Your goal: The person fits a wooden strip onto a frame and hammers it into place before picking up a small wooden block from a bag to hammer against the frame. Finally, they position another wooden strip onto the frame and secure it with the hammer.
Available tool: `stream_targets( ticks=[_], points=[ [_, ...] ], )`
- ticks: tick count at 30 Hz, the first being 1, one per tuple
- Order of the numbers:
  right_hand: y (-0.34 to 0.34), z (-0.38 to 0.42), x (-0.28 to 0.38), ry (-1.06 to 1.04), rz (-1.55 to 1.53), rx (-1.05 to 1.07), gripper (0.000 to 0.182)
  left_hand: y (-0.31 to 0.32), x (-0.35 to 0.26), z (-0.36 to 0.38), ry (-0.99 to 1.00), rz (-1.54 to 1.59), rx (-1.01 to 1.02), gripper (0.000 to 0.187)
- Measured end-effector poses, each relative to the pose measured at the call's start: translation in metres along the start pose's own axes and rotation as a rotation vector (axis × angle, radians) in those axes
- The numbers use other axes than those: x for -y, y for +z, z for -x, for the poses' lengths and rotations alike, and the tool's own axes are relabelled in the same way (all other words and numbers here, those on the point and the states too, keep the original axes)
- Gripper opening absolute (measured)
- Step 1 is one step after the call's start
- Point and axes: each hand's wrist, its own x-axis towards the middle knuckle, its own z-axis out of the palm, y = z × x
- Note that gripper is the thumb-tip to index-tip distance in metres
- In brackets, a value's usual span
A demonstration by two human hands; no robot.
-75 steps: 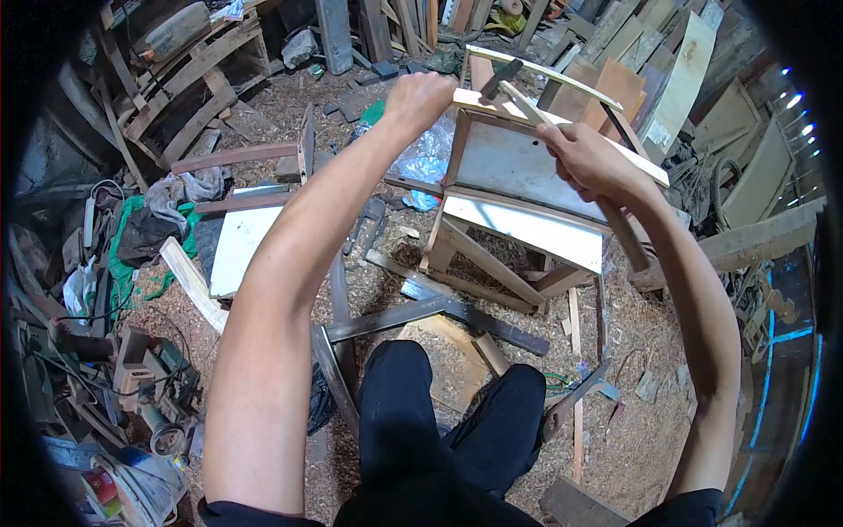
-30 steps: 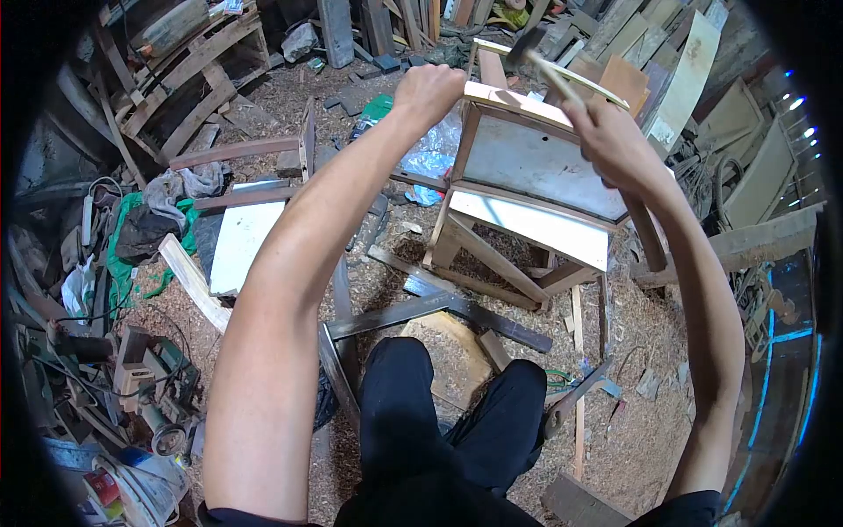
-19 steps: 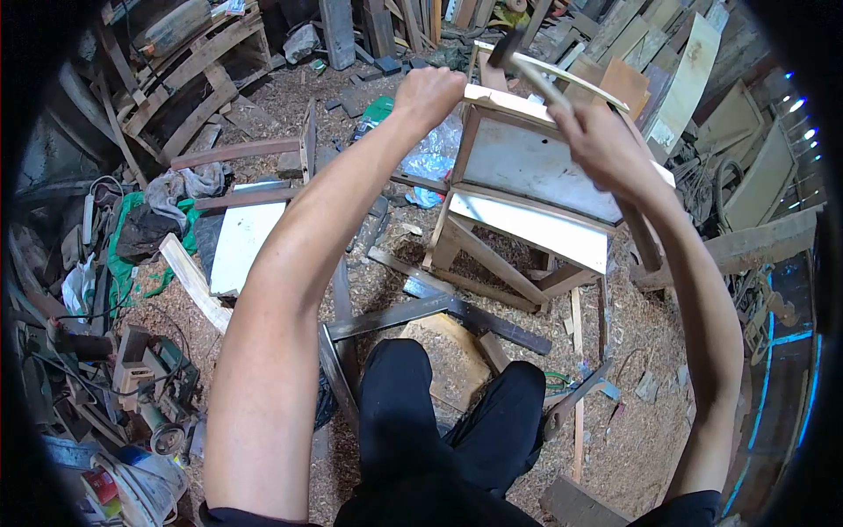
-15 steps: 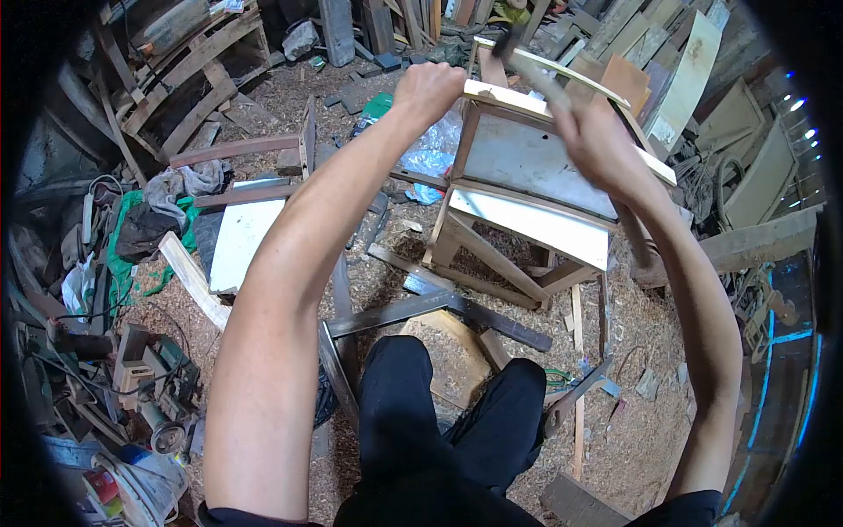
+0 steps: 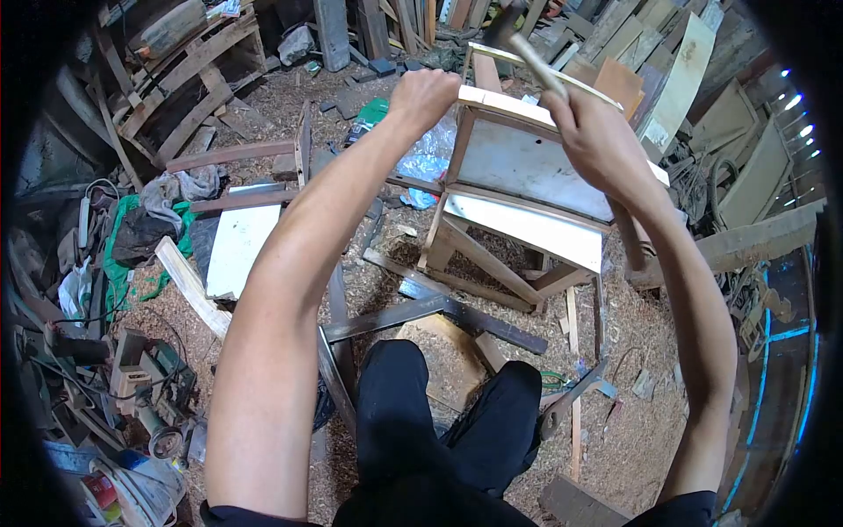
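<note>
Since the frame half a second back the right hand (image 5: 587, 132) has drawn the wooden-handled hammer (image 5: 527, 51) a little higher, its dark head now near the top edge of view, while the left hand (image 5: 423, 95) has not shifted from the near left corner of the pale, box-like wooden frame (image 5: 527, 167). The right fist is closed round the handle; the left is curled shut at that top rail, though what it pinches — a nail, perhaps — is too small to tell. This looks like the middle of a nailing stroke, and the next blow would call for a square fall onto the rail just beside the left fingers, with the frame braced. The frame itself is the only box-like thing: its grey inner panel shows, and nothing visible lies inside. Below the frame, sawdust and dark planks (image 5: 439, 312) cover the floor.
</note>
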Motion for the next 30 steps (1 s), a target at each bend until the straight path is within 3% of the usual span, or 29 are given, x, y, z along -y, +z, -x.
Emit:
stream_targets(
  ticks=[2, 3, 6, 7, 10, 12, 13, 14, 16, 20, 24, 26, 30],
  points=[
    [0.015, 0.0, -0.001, 0.111, -0.238, -0.128, 0.044, 0.0, 0.0, 0.004, 0.004, -0.003, -0.004, 0.014],
    [0.025, -0.001, -0.005, 0.016, 0.038, 0.021, 0.045, 0.0, 0.001, 0.003, -0.005, 0.006, 0.011, 0.011],
    [0.012, -0.003, -0.011, 0.086, 0.006, 0.119, 0.047, -0.001, 0.005, 0.001, -0.002, 0.021, 0.009, 0.008],
    [0.005, -0.002, -0.006, 0.127, -0.075, 0.091, 0.049, -0.002, 0.004, 0.001, 0.005, 0.019, 0.007, 0.008],
    [0.009, -0.007, -0.009, 0.051, -0.14, -0.252, 0.048, 0.002, 0.0, 0.002, 0.005, 0.013, 0.013, 0.008],
    [0.032, -0.003, -0.022, 0.08, 0.016, 0.081, 0.046, -0.001, 0.001, 0.001, -0.006, -0.026, 0.008, 0.013],
    [0.036, -0.003, -0.025, -0.099, 0.097, -0.021, 0.045, -0.002, 0.001, 0.001, -0.015, -0.014, 0.027, 0.014],
    [0.033, -0.004, -0.03, -0.098, 0.105, -0.022, 0.045, -0.002, 0.0, -0.001, -0.018, -0.009, 0.022, 0.014],
    [0.012, -0.001, -0.011, 0.205, -0.104, 0.06, 0.044, -0.002, 0.001, -0.001, -0.013, -0.006, 0.034, 0.014],
    [0.005, -0.002, -0.025, 0.093, -0.084, -0.208, 0.046, -0.002, 0.002, -0.001, -0.012, 0.001, 0.03, 0.015],
    [0.02, 0.007, -0.025, 0.212, -0.265, -0.132, 0.043, -0.001, 0.004, -0.004, 0.001, 0.023, 0.075, 0.016],
    [0.038, 0.005, -0.034, -0.014, -0.053, -0.312, 0.036, -0.001, 0.007, -0.004, 0.014, 0.033, 0.088, 0.016],
    [0.063, 0.02, -0.028, -0.21, -0.109, -0.419, 0.023, -0.003, 0.008, -0.008, -0.007, 0.095, 0.147, 0.009]
  ],
)
